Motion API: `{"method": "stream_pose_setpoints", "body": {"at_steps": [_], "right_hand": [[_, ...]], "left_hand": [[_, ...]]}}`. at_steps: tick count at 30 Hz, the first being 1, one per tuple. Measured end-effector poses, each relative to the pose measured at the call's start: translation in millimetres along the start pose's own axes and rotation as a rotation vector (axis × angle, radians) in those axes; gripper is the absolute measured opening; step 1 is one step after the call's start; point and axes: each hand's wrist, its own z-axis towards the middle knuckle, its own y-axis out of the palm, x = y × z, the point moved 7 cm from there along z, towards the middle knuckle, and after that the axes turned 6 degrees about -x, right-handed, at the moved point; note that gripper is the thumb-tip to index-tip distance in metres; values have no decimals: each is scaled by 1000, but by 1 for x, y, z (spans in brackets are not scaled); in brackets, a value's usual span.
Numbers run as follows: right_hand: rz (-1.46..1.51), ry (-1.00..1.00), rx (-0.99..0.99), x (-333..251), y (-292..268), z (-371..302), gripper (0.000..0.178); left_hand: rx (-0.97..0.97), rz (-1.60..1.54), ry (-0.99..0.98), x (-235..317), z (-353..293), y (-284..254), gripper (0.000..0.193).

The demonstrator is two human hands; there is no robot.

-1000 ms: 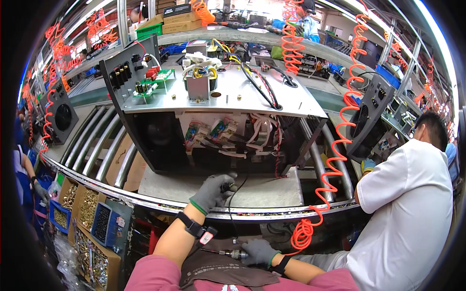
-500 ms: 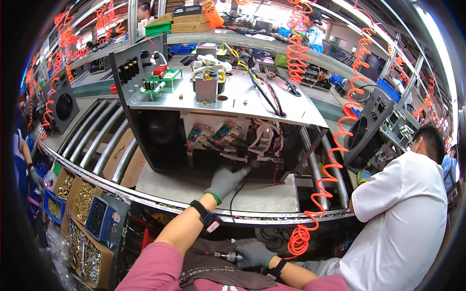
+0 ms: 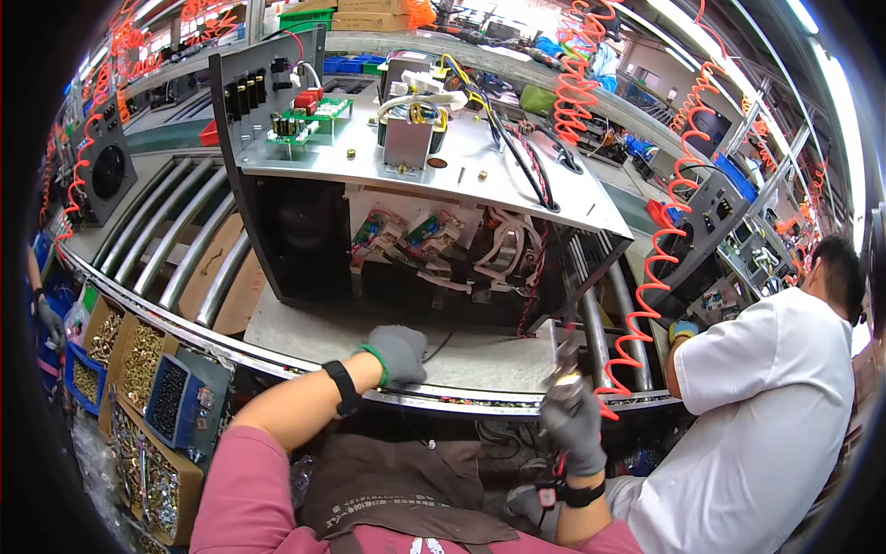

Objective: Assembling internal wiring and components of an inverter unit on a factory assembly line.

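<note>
My left hand (image 3: pixel 401 355), in a grey glove with a green cuff, is closed at the front edge of the work surface. A thin black cable (image 3: pixel 441 345) runs into its fingers. My right hand (image 3: pixel 574 428), also gloved, grips a power screwdriver (image 3: pixel 566 380) that points upward, partly blurred. Beyond my hands stands a large open equipment housing (image 3: pixel 305 242) with dark panels and a metal top plate (image 3: pixel 517 175). A green circuit board (image 3: pixel 318 112) and a transformer (image 3: pixel 411 138) sit on top. Wiring and smaller boards (image 3: pixel 434 233) show inside its open front.
Metal rollers (image 3: pixel 208 242) lie left of the housing. Boxes of screws (image 3: pixel 145 362) and a blue bin of black fasteners (image 3: pixel 169 399) stand at lower left. Orange coiled hoses (image 3: pixel 646 323) hang on the right. A person in a white shirt (image 3: pixel 766 397) works close by at right.
My left hand has drawn back from under the housing to the front edge and closed. My right hand has risen from my lap, lifting the power screwdriver and turning it upward.
</note>
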Motion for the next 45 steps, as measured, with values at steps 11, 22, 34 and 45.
{"method": "stream_pose_setpoints", "body": {"at_steps": [11, 22, 34, 45], "right_hand": [[320, -199, 210, -62, -57, 115, 35], [-648, -406, -121, -67, -28, 82, 51], [-1075, -314, -901, 28, 57, 101, 41], [-1161, -401, -874, 54, 58, 137, 68]], "left_hand": [[593, 369, 129, -67, 10, -51, 25], [367, -1820, -79, -101, -33, 24, 18], [623, -551, -438, -107, -139, 31, 41], [1174, -1542, -617, -173, -349, 50, 34]]}}
